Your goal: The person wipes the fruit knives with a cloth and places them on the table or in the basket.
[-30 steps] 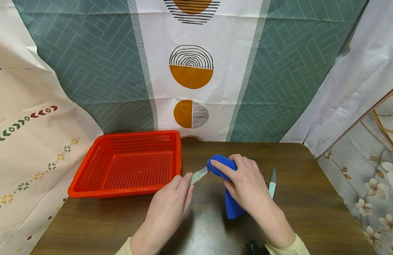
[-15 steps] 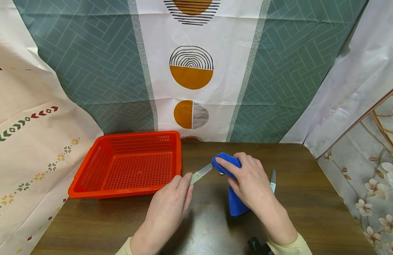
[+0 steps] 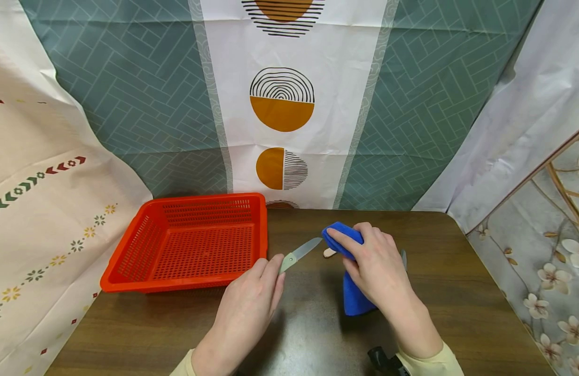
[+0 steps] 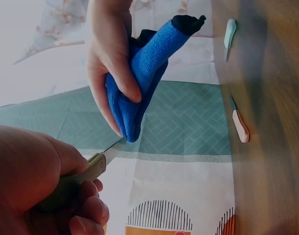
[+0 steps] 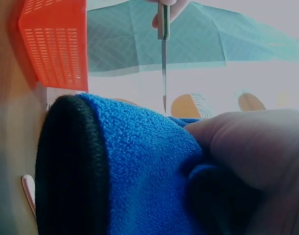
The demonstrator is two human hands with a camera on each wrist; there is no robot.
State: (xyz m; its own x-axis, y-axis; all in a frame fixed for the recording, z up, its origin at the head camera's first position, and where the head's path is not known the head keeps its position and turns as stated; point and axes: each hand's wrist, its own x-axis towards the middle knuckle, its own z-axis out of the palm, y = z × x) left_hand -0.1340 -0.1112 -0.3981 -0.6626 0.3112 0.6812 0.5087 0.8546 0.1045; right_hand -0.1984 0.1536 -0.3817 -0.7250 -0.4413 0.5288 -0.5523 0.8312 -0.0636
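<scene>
My left hand (image 3: pixel 251 297) grips a small knife (image 3: pixel 307 248) by its pale green handle, blade pointing up and right in the head view. A folded blue cloth (image 3: pixel 357 295) with dark edging is pinched between the thumb and fingers of my right hand (image 3: pixel 376 266). The whole blade shows bare, its tip close to the cloth's folded end. On the table behind the cloth lies a pink-handled knife (image 4: pixel 241 126), mostly hidden in the head view. Farther right, a mint-handled knife (image 4: pixel 230 33) shows only part of its blade (image 3: pixel 404 259) past my right hand.
A red perforated plastic basket (image 3: pixel 183 284) stands on the left of the brown wooden table (image 3: pixel 308 334). Patterned cloth hangings (image 3: pixel 176 104) rise behind the table's back edge and at both sides. A black device (image 3: pixel 380 360) sits at my right wrist.
My right hand has slid the cloth right and slightly up along the blade, off its tip, baring the blade. The pink knife's handle has come into view. My left hand has stayed in place.
</scene>
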